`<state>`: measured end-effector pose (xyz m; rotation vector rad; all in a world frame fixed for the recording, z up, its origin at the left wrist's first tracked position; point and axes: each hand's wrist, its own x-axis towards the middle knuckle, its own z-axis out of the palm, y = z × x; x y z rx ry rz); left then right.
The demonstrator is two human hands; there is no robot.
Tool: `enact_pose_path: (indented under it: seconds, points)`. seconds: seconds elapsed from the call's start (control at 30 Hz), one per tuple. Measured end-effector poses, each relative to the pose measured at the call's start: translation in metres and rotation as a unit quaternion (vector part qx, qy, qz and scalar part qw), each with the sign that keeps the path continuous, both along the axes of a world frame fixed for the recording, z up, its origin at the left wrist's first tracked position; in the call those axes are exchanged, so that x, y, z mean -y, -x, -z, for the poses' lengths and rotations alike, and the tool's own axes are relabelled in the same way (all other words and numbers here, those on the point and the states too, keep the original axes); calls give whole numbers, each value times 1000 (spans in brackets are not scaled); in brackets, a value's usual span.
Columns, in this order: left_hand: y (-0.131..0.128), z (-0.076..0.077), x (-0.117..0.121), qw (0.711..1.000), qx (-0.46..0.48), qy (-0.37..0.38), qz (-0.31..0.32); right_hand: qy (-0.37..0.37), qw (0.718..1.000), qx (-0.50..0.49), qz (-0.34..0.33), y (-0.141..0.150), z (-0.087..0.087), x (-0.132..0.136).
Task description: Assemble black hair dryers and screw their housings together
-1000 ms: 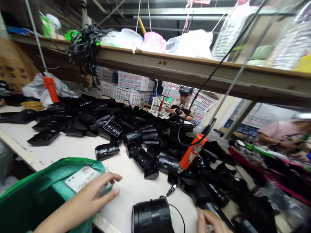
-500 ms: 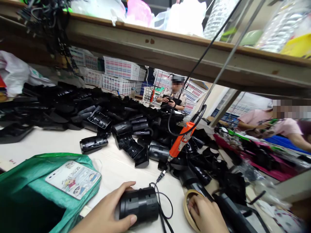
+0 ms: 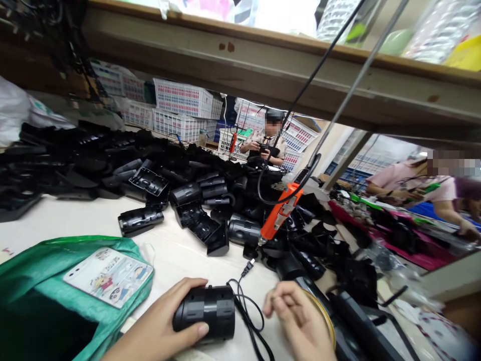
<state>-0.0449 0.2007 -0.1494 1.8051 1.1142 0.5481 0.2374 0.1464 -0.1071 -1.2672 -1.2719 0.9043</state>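
Note:
My left hand (image 3: 161,326) grips a black plastic cylinder (image 3: 205,312) lying on its side on the white table (image 3: 180,255). A thin black cable (image 3: 244,301) with a small plug trails from the cylinder's right end. My right hand (image 3: 300,323) hovers just right of the cable, fingers pinched around a roll of tan tape (image 3: 323,313). An orange electric screwdriver (image 3: 280,213) hangs on its cord above the parts, beyond both hands.
A heap of black plastic housings (image 3: 150,175) covers the far table. A green bag (image 3: 48,281) with a cartoon-cased phone (image 3: 108,276) lies at left. A wooden shelf (image 3: 263,65) runs overhead. Two other people (image 3: 268,143) (image 3: 432,188) work at benches behind.
My left hand left the phone on the green bag and closed on the black cylinder. My right hand lifted with the tape roll. The view tilted down.

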Motion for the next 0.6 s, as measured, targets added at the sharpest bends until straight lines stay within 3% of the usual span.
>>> enact_pose_path:
  seconds: [0.07,0.17,0.27,0.4,0.5,0.6]
  points:
    - [-3,5,-2,1000,12,-7,-15,26,996,-54,-71,27,-1,-10]
    - [-5,13,-4,999,29,2,-30,32,991,28,-128,45,1,-31]
    - [-5,18,-4,998,46,1,-31,34,976,131,-168,42,1,-49]
    - [-6,20,-2,998,52,-15,-31,93,956,166,-225,34,-5,-63]
    - [-7,23,-1,998,53,-32,-28,115,947,185,-236,38,-12,-67]
    - [-7,27,-1,997,51,-53,-28,106,940,257,-197,50,-23,-62]
